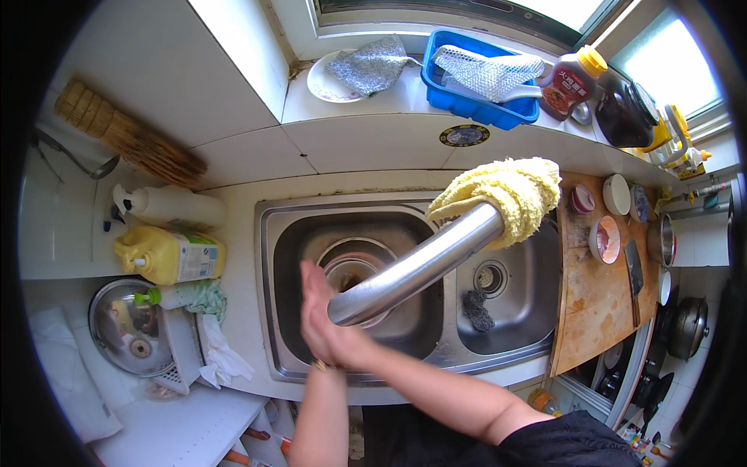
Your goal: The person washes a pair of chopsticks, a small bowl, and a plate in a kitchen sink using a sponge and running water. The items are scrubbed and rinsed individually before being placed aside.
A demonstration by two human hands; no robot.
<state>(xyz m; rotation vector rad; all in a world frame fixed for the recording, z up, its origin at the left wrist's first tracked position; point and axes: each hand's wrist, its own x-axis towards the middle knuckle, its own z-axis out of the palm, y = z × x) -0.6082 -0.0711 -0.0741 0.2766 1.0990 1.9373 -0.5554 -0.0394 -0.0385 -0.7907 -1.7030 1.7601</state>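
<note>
My left hand and my right hand press together, palm towards palm, below the mouth of a steel faucet spout. Both look slightly blurred, and I see nothing held in them. The right fingers are largely hidden by the left hand and the spout. A thin band circles the left wrist. Under the hands lies the left basin of a steel double sink, with nested round vessels in it. A yellow towel is wrapped around the faucet's upper end.
The right basin holds a dark scouring pad. A wooden board to the right carries bowls and a cleaver. Left stand a yellow jug and a pot lid. A blue basket sits on the sill.
</note>
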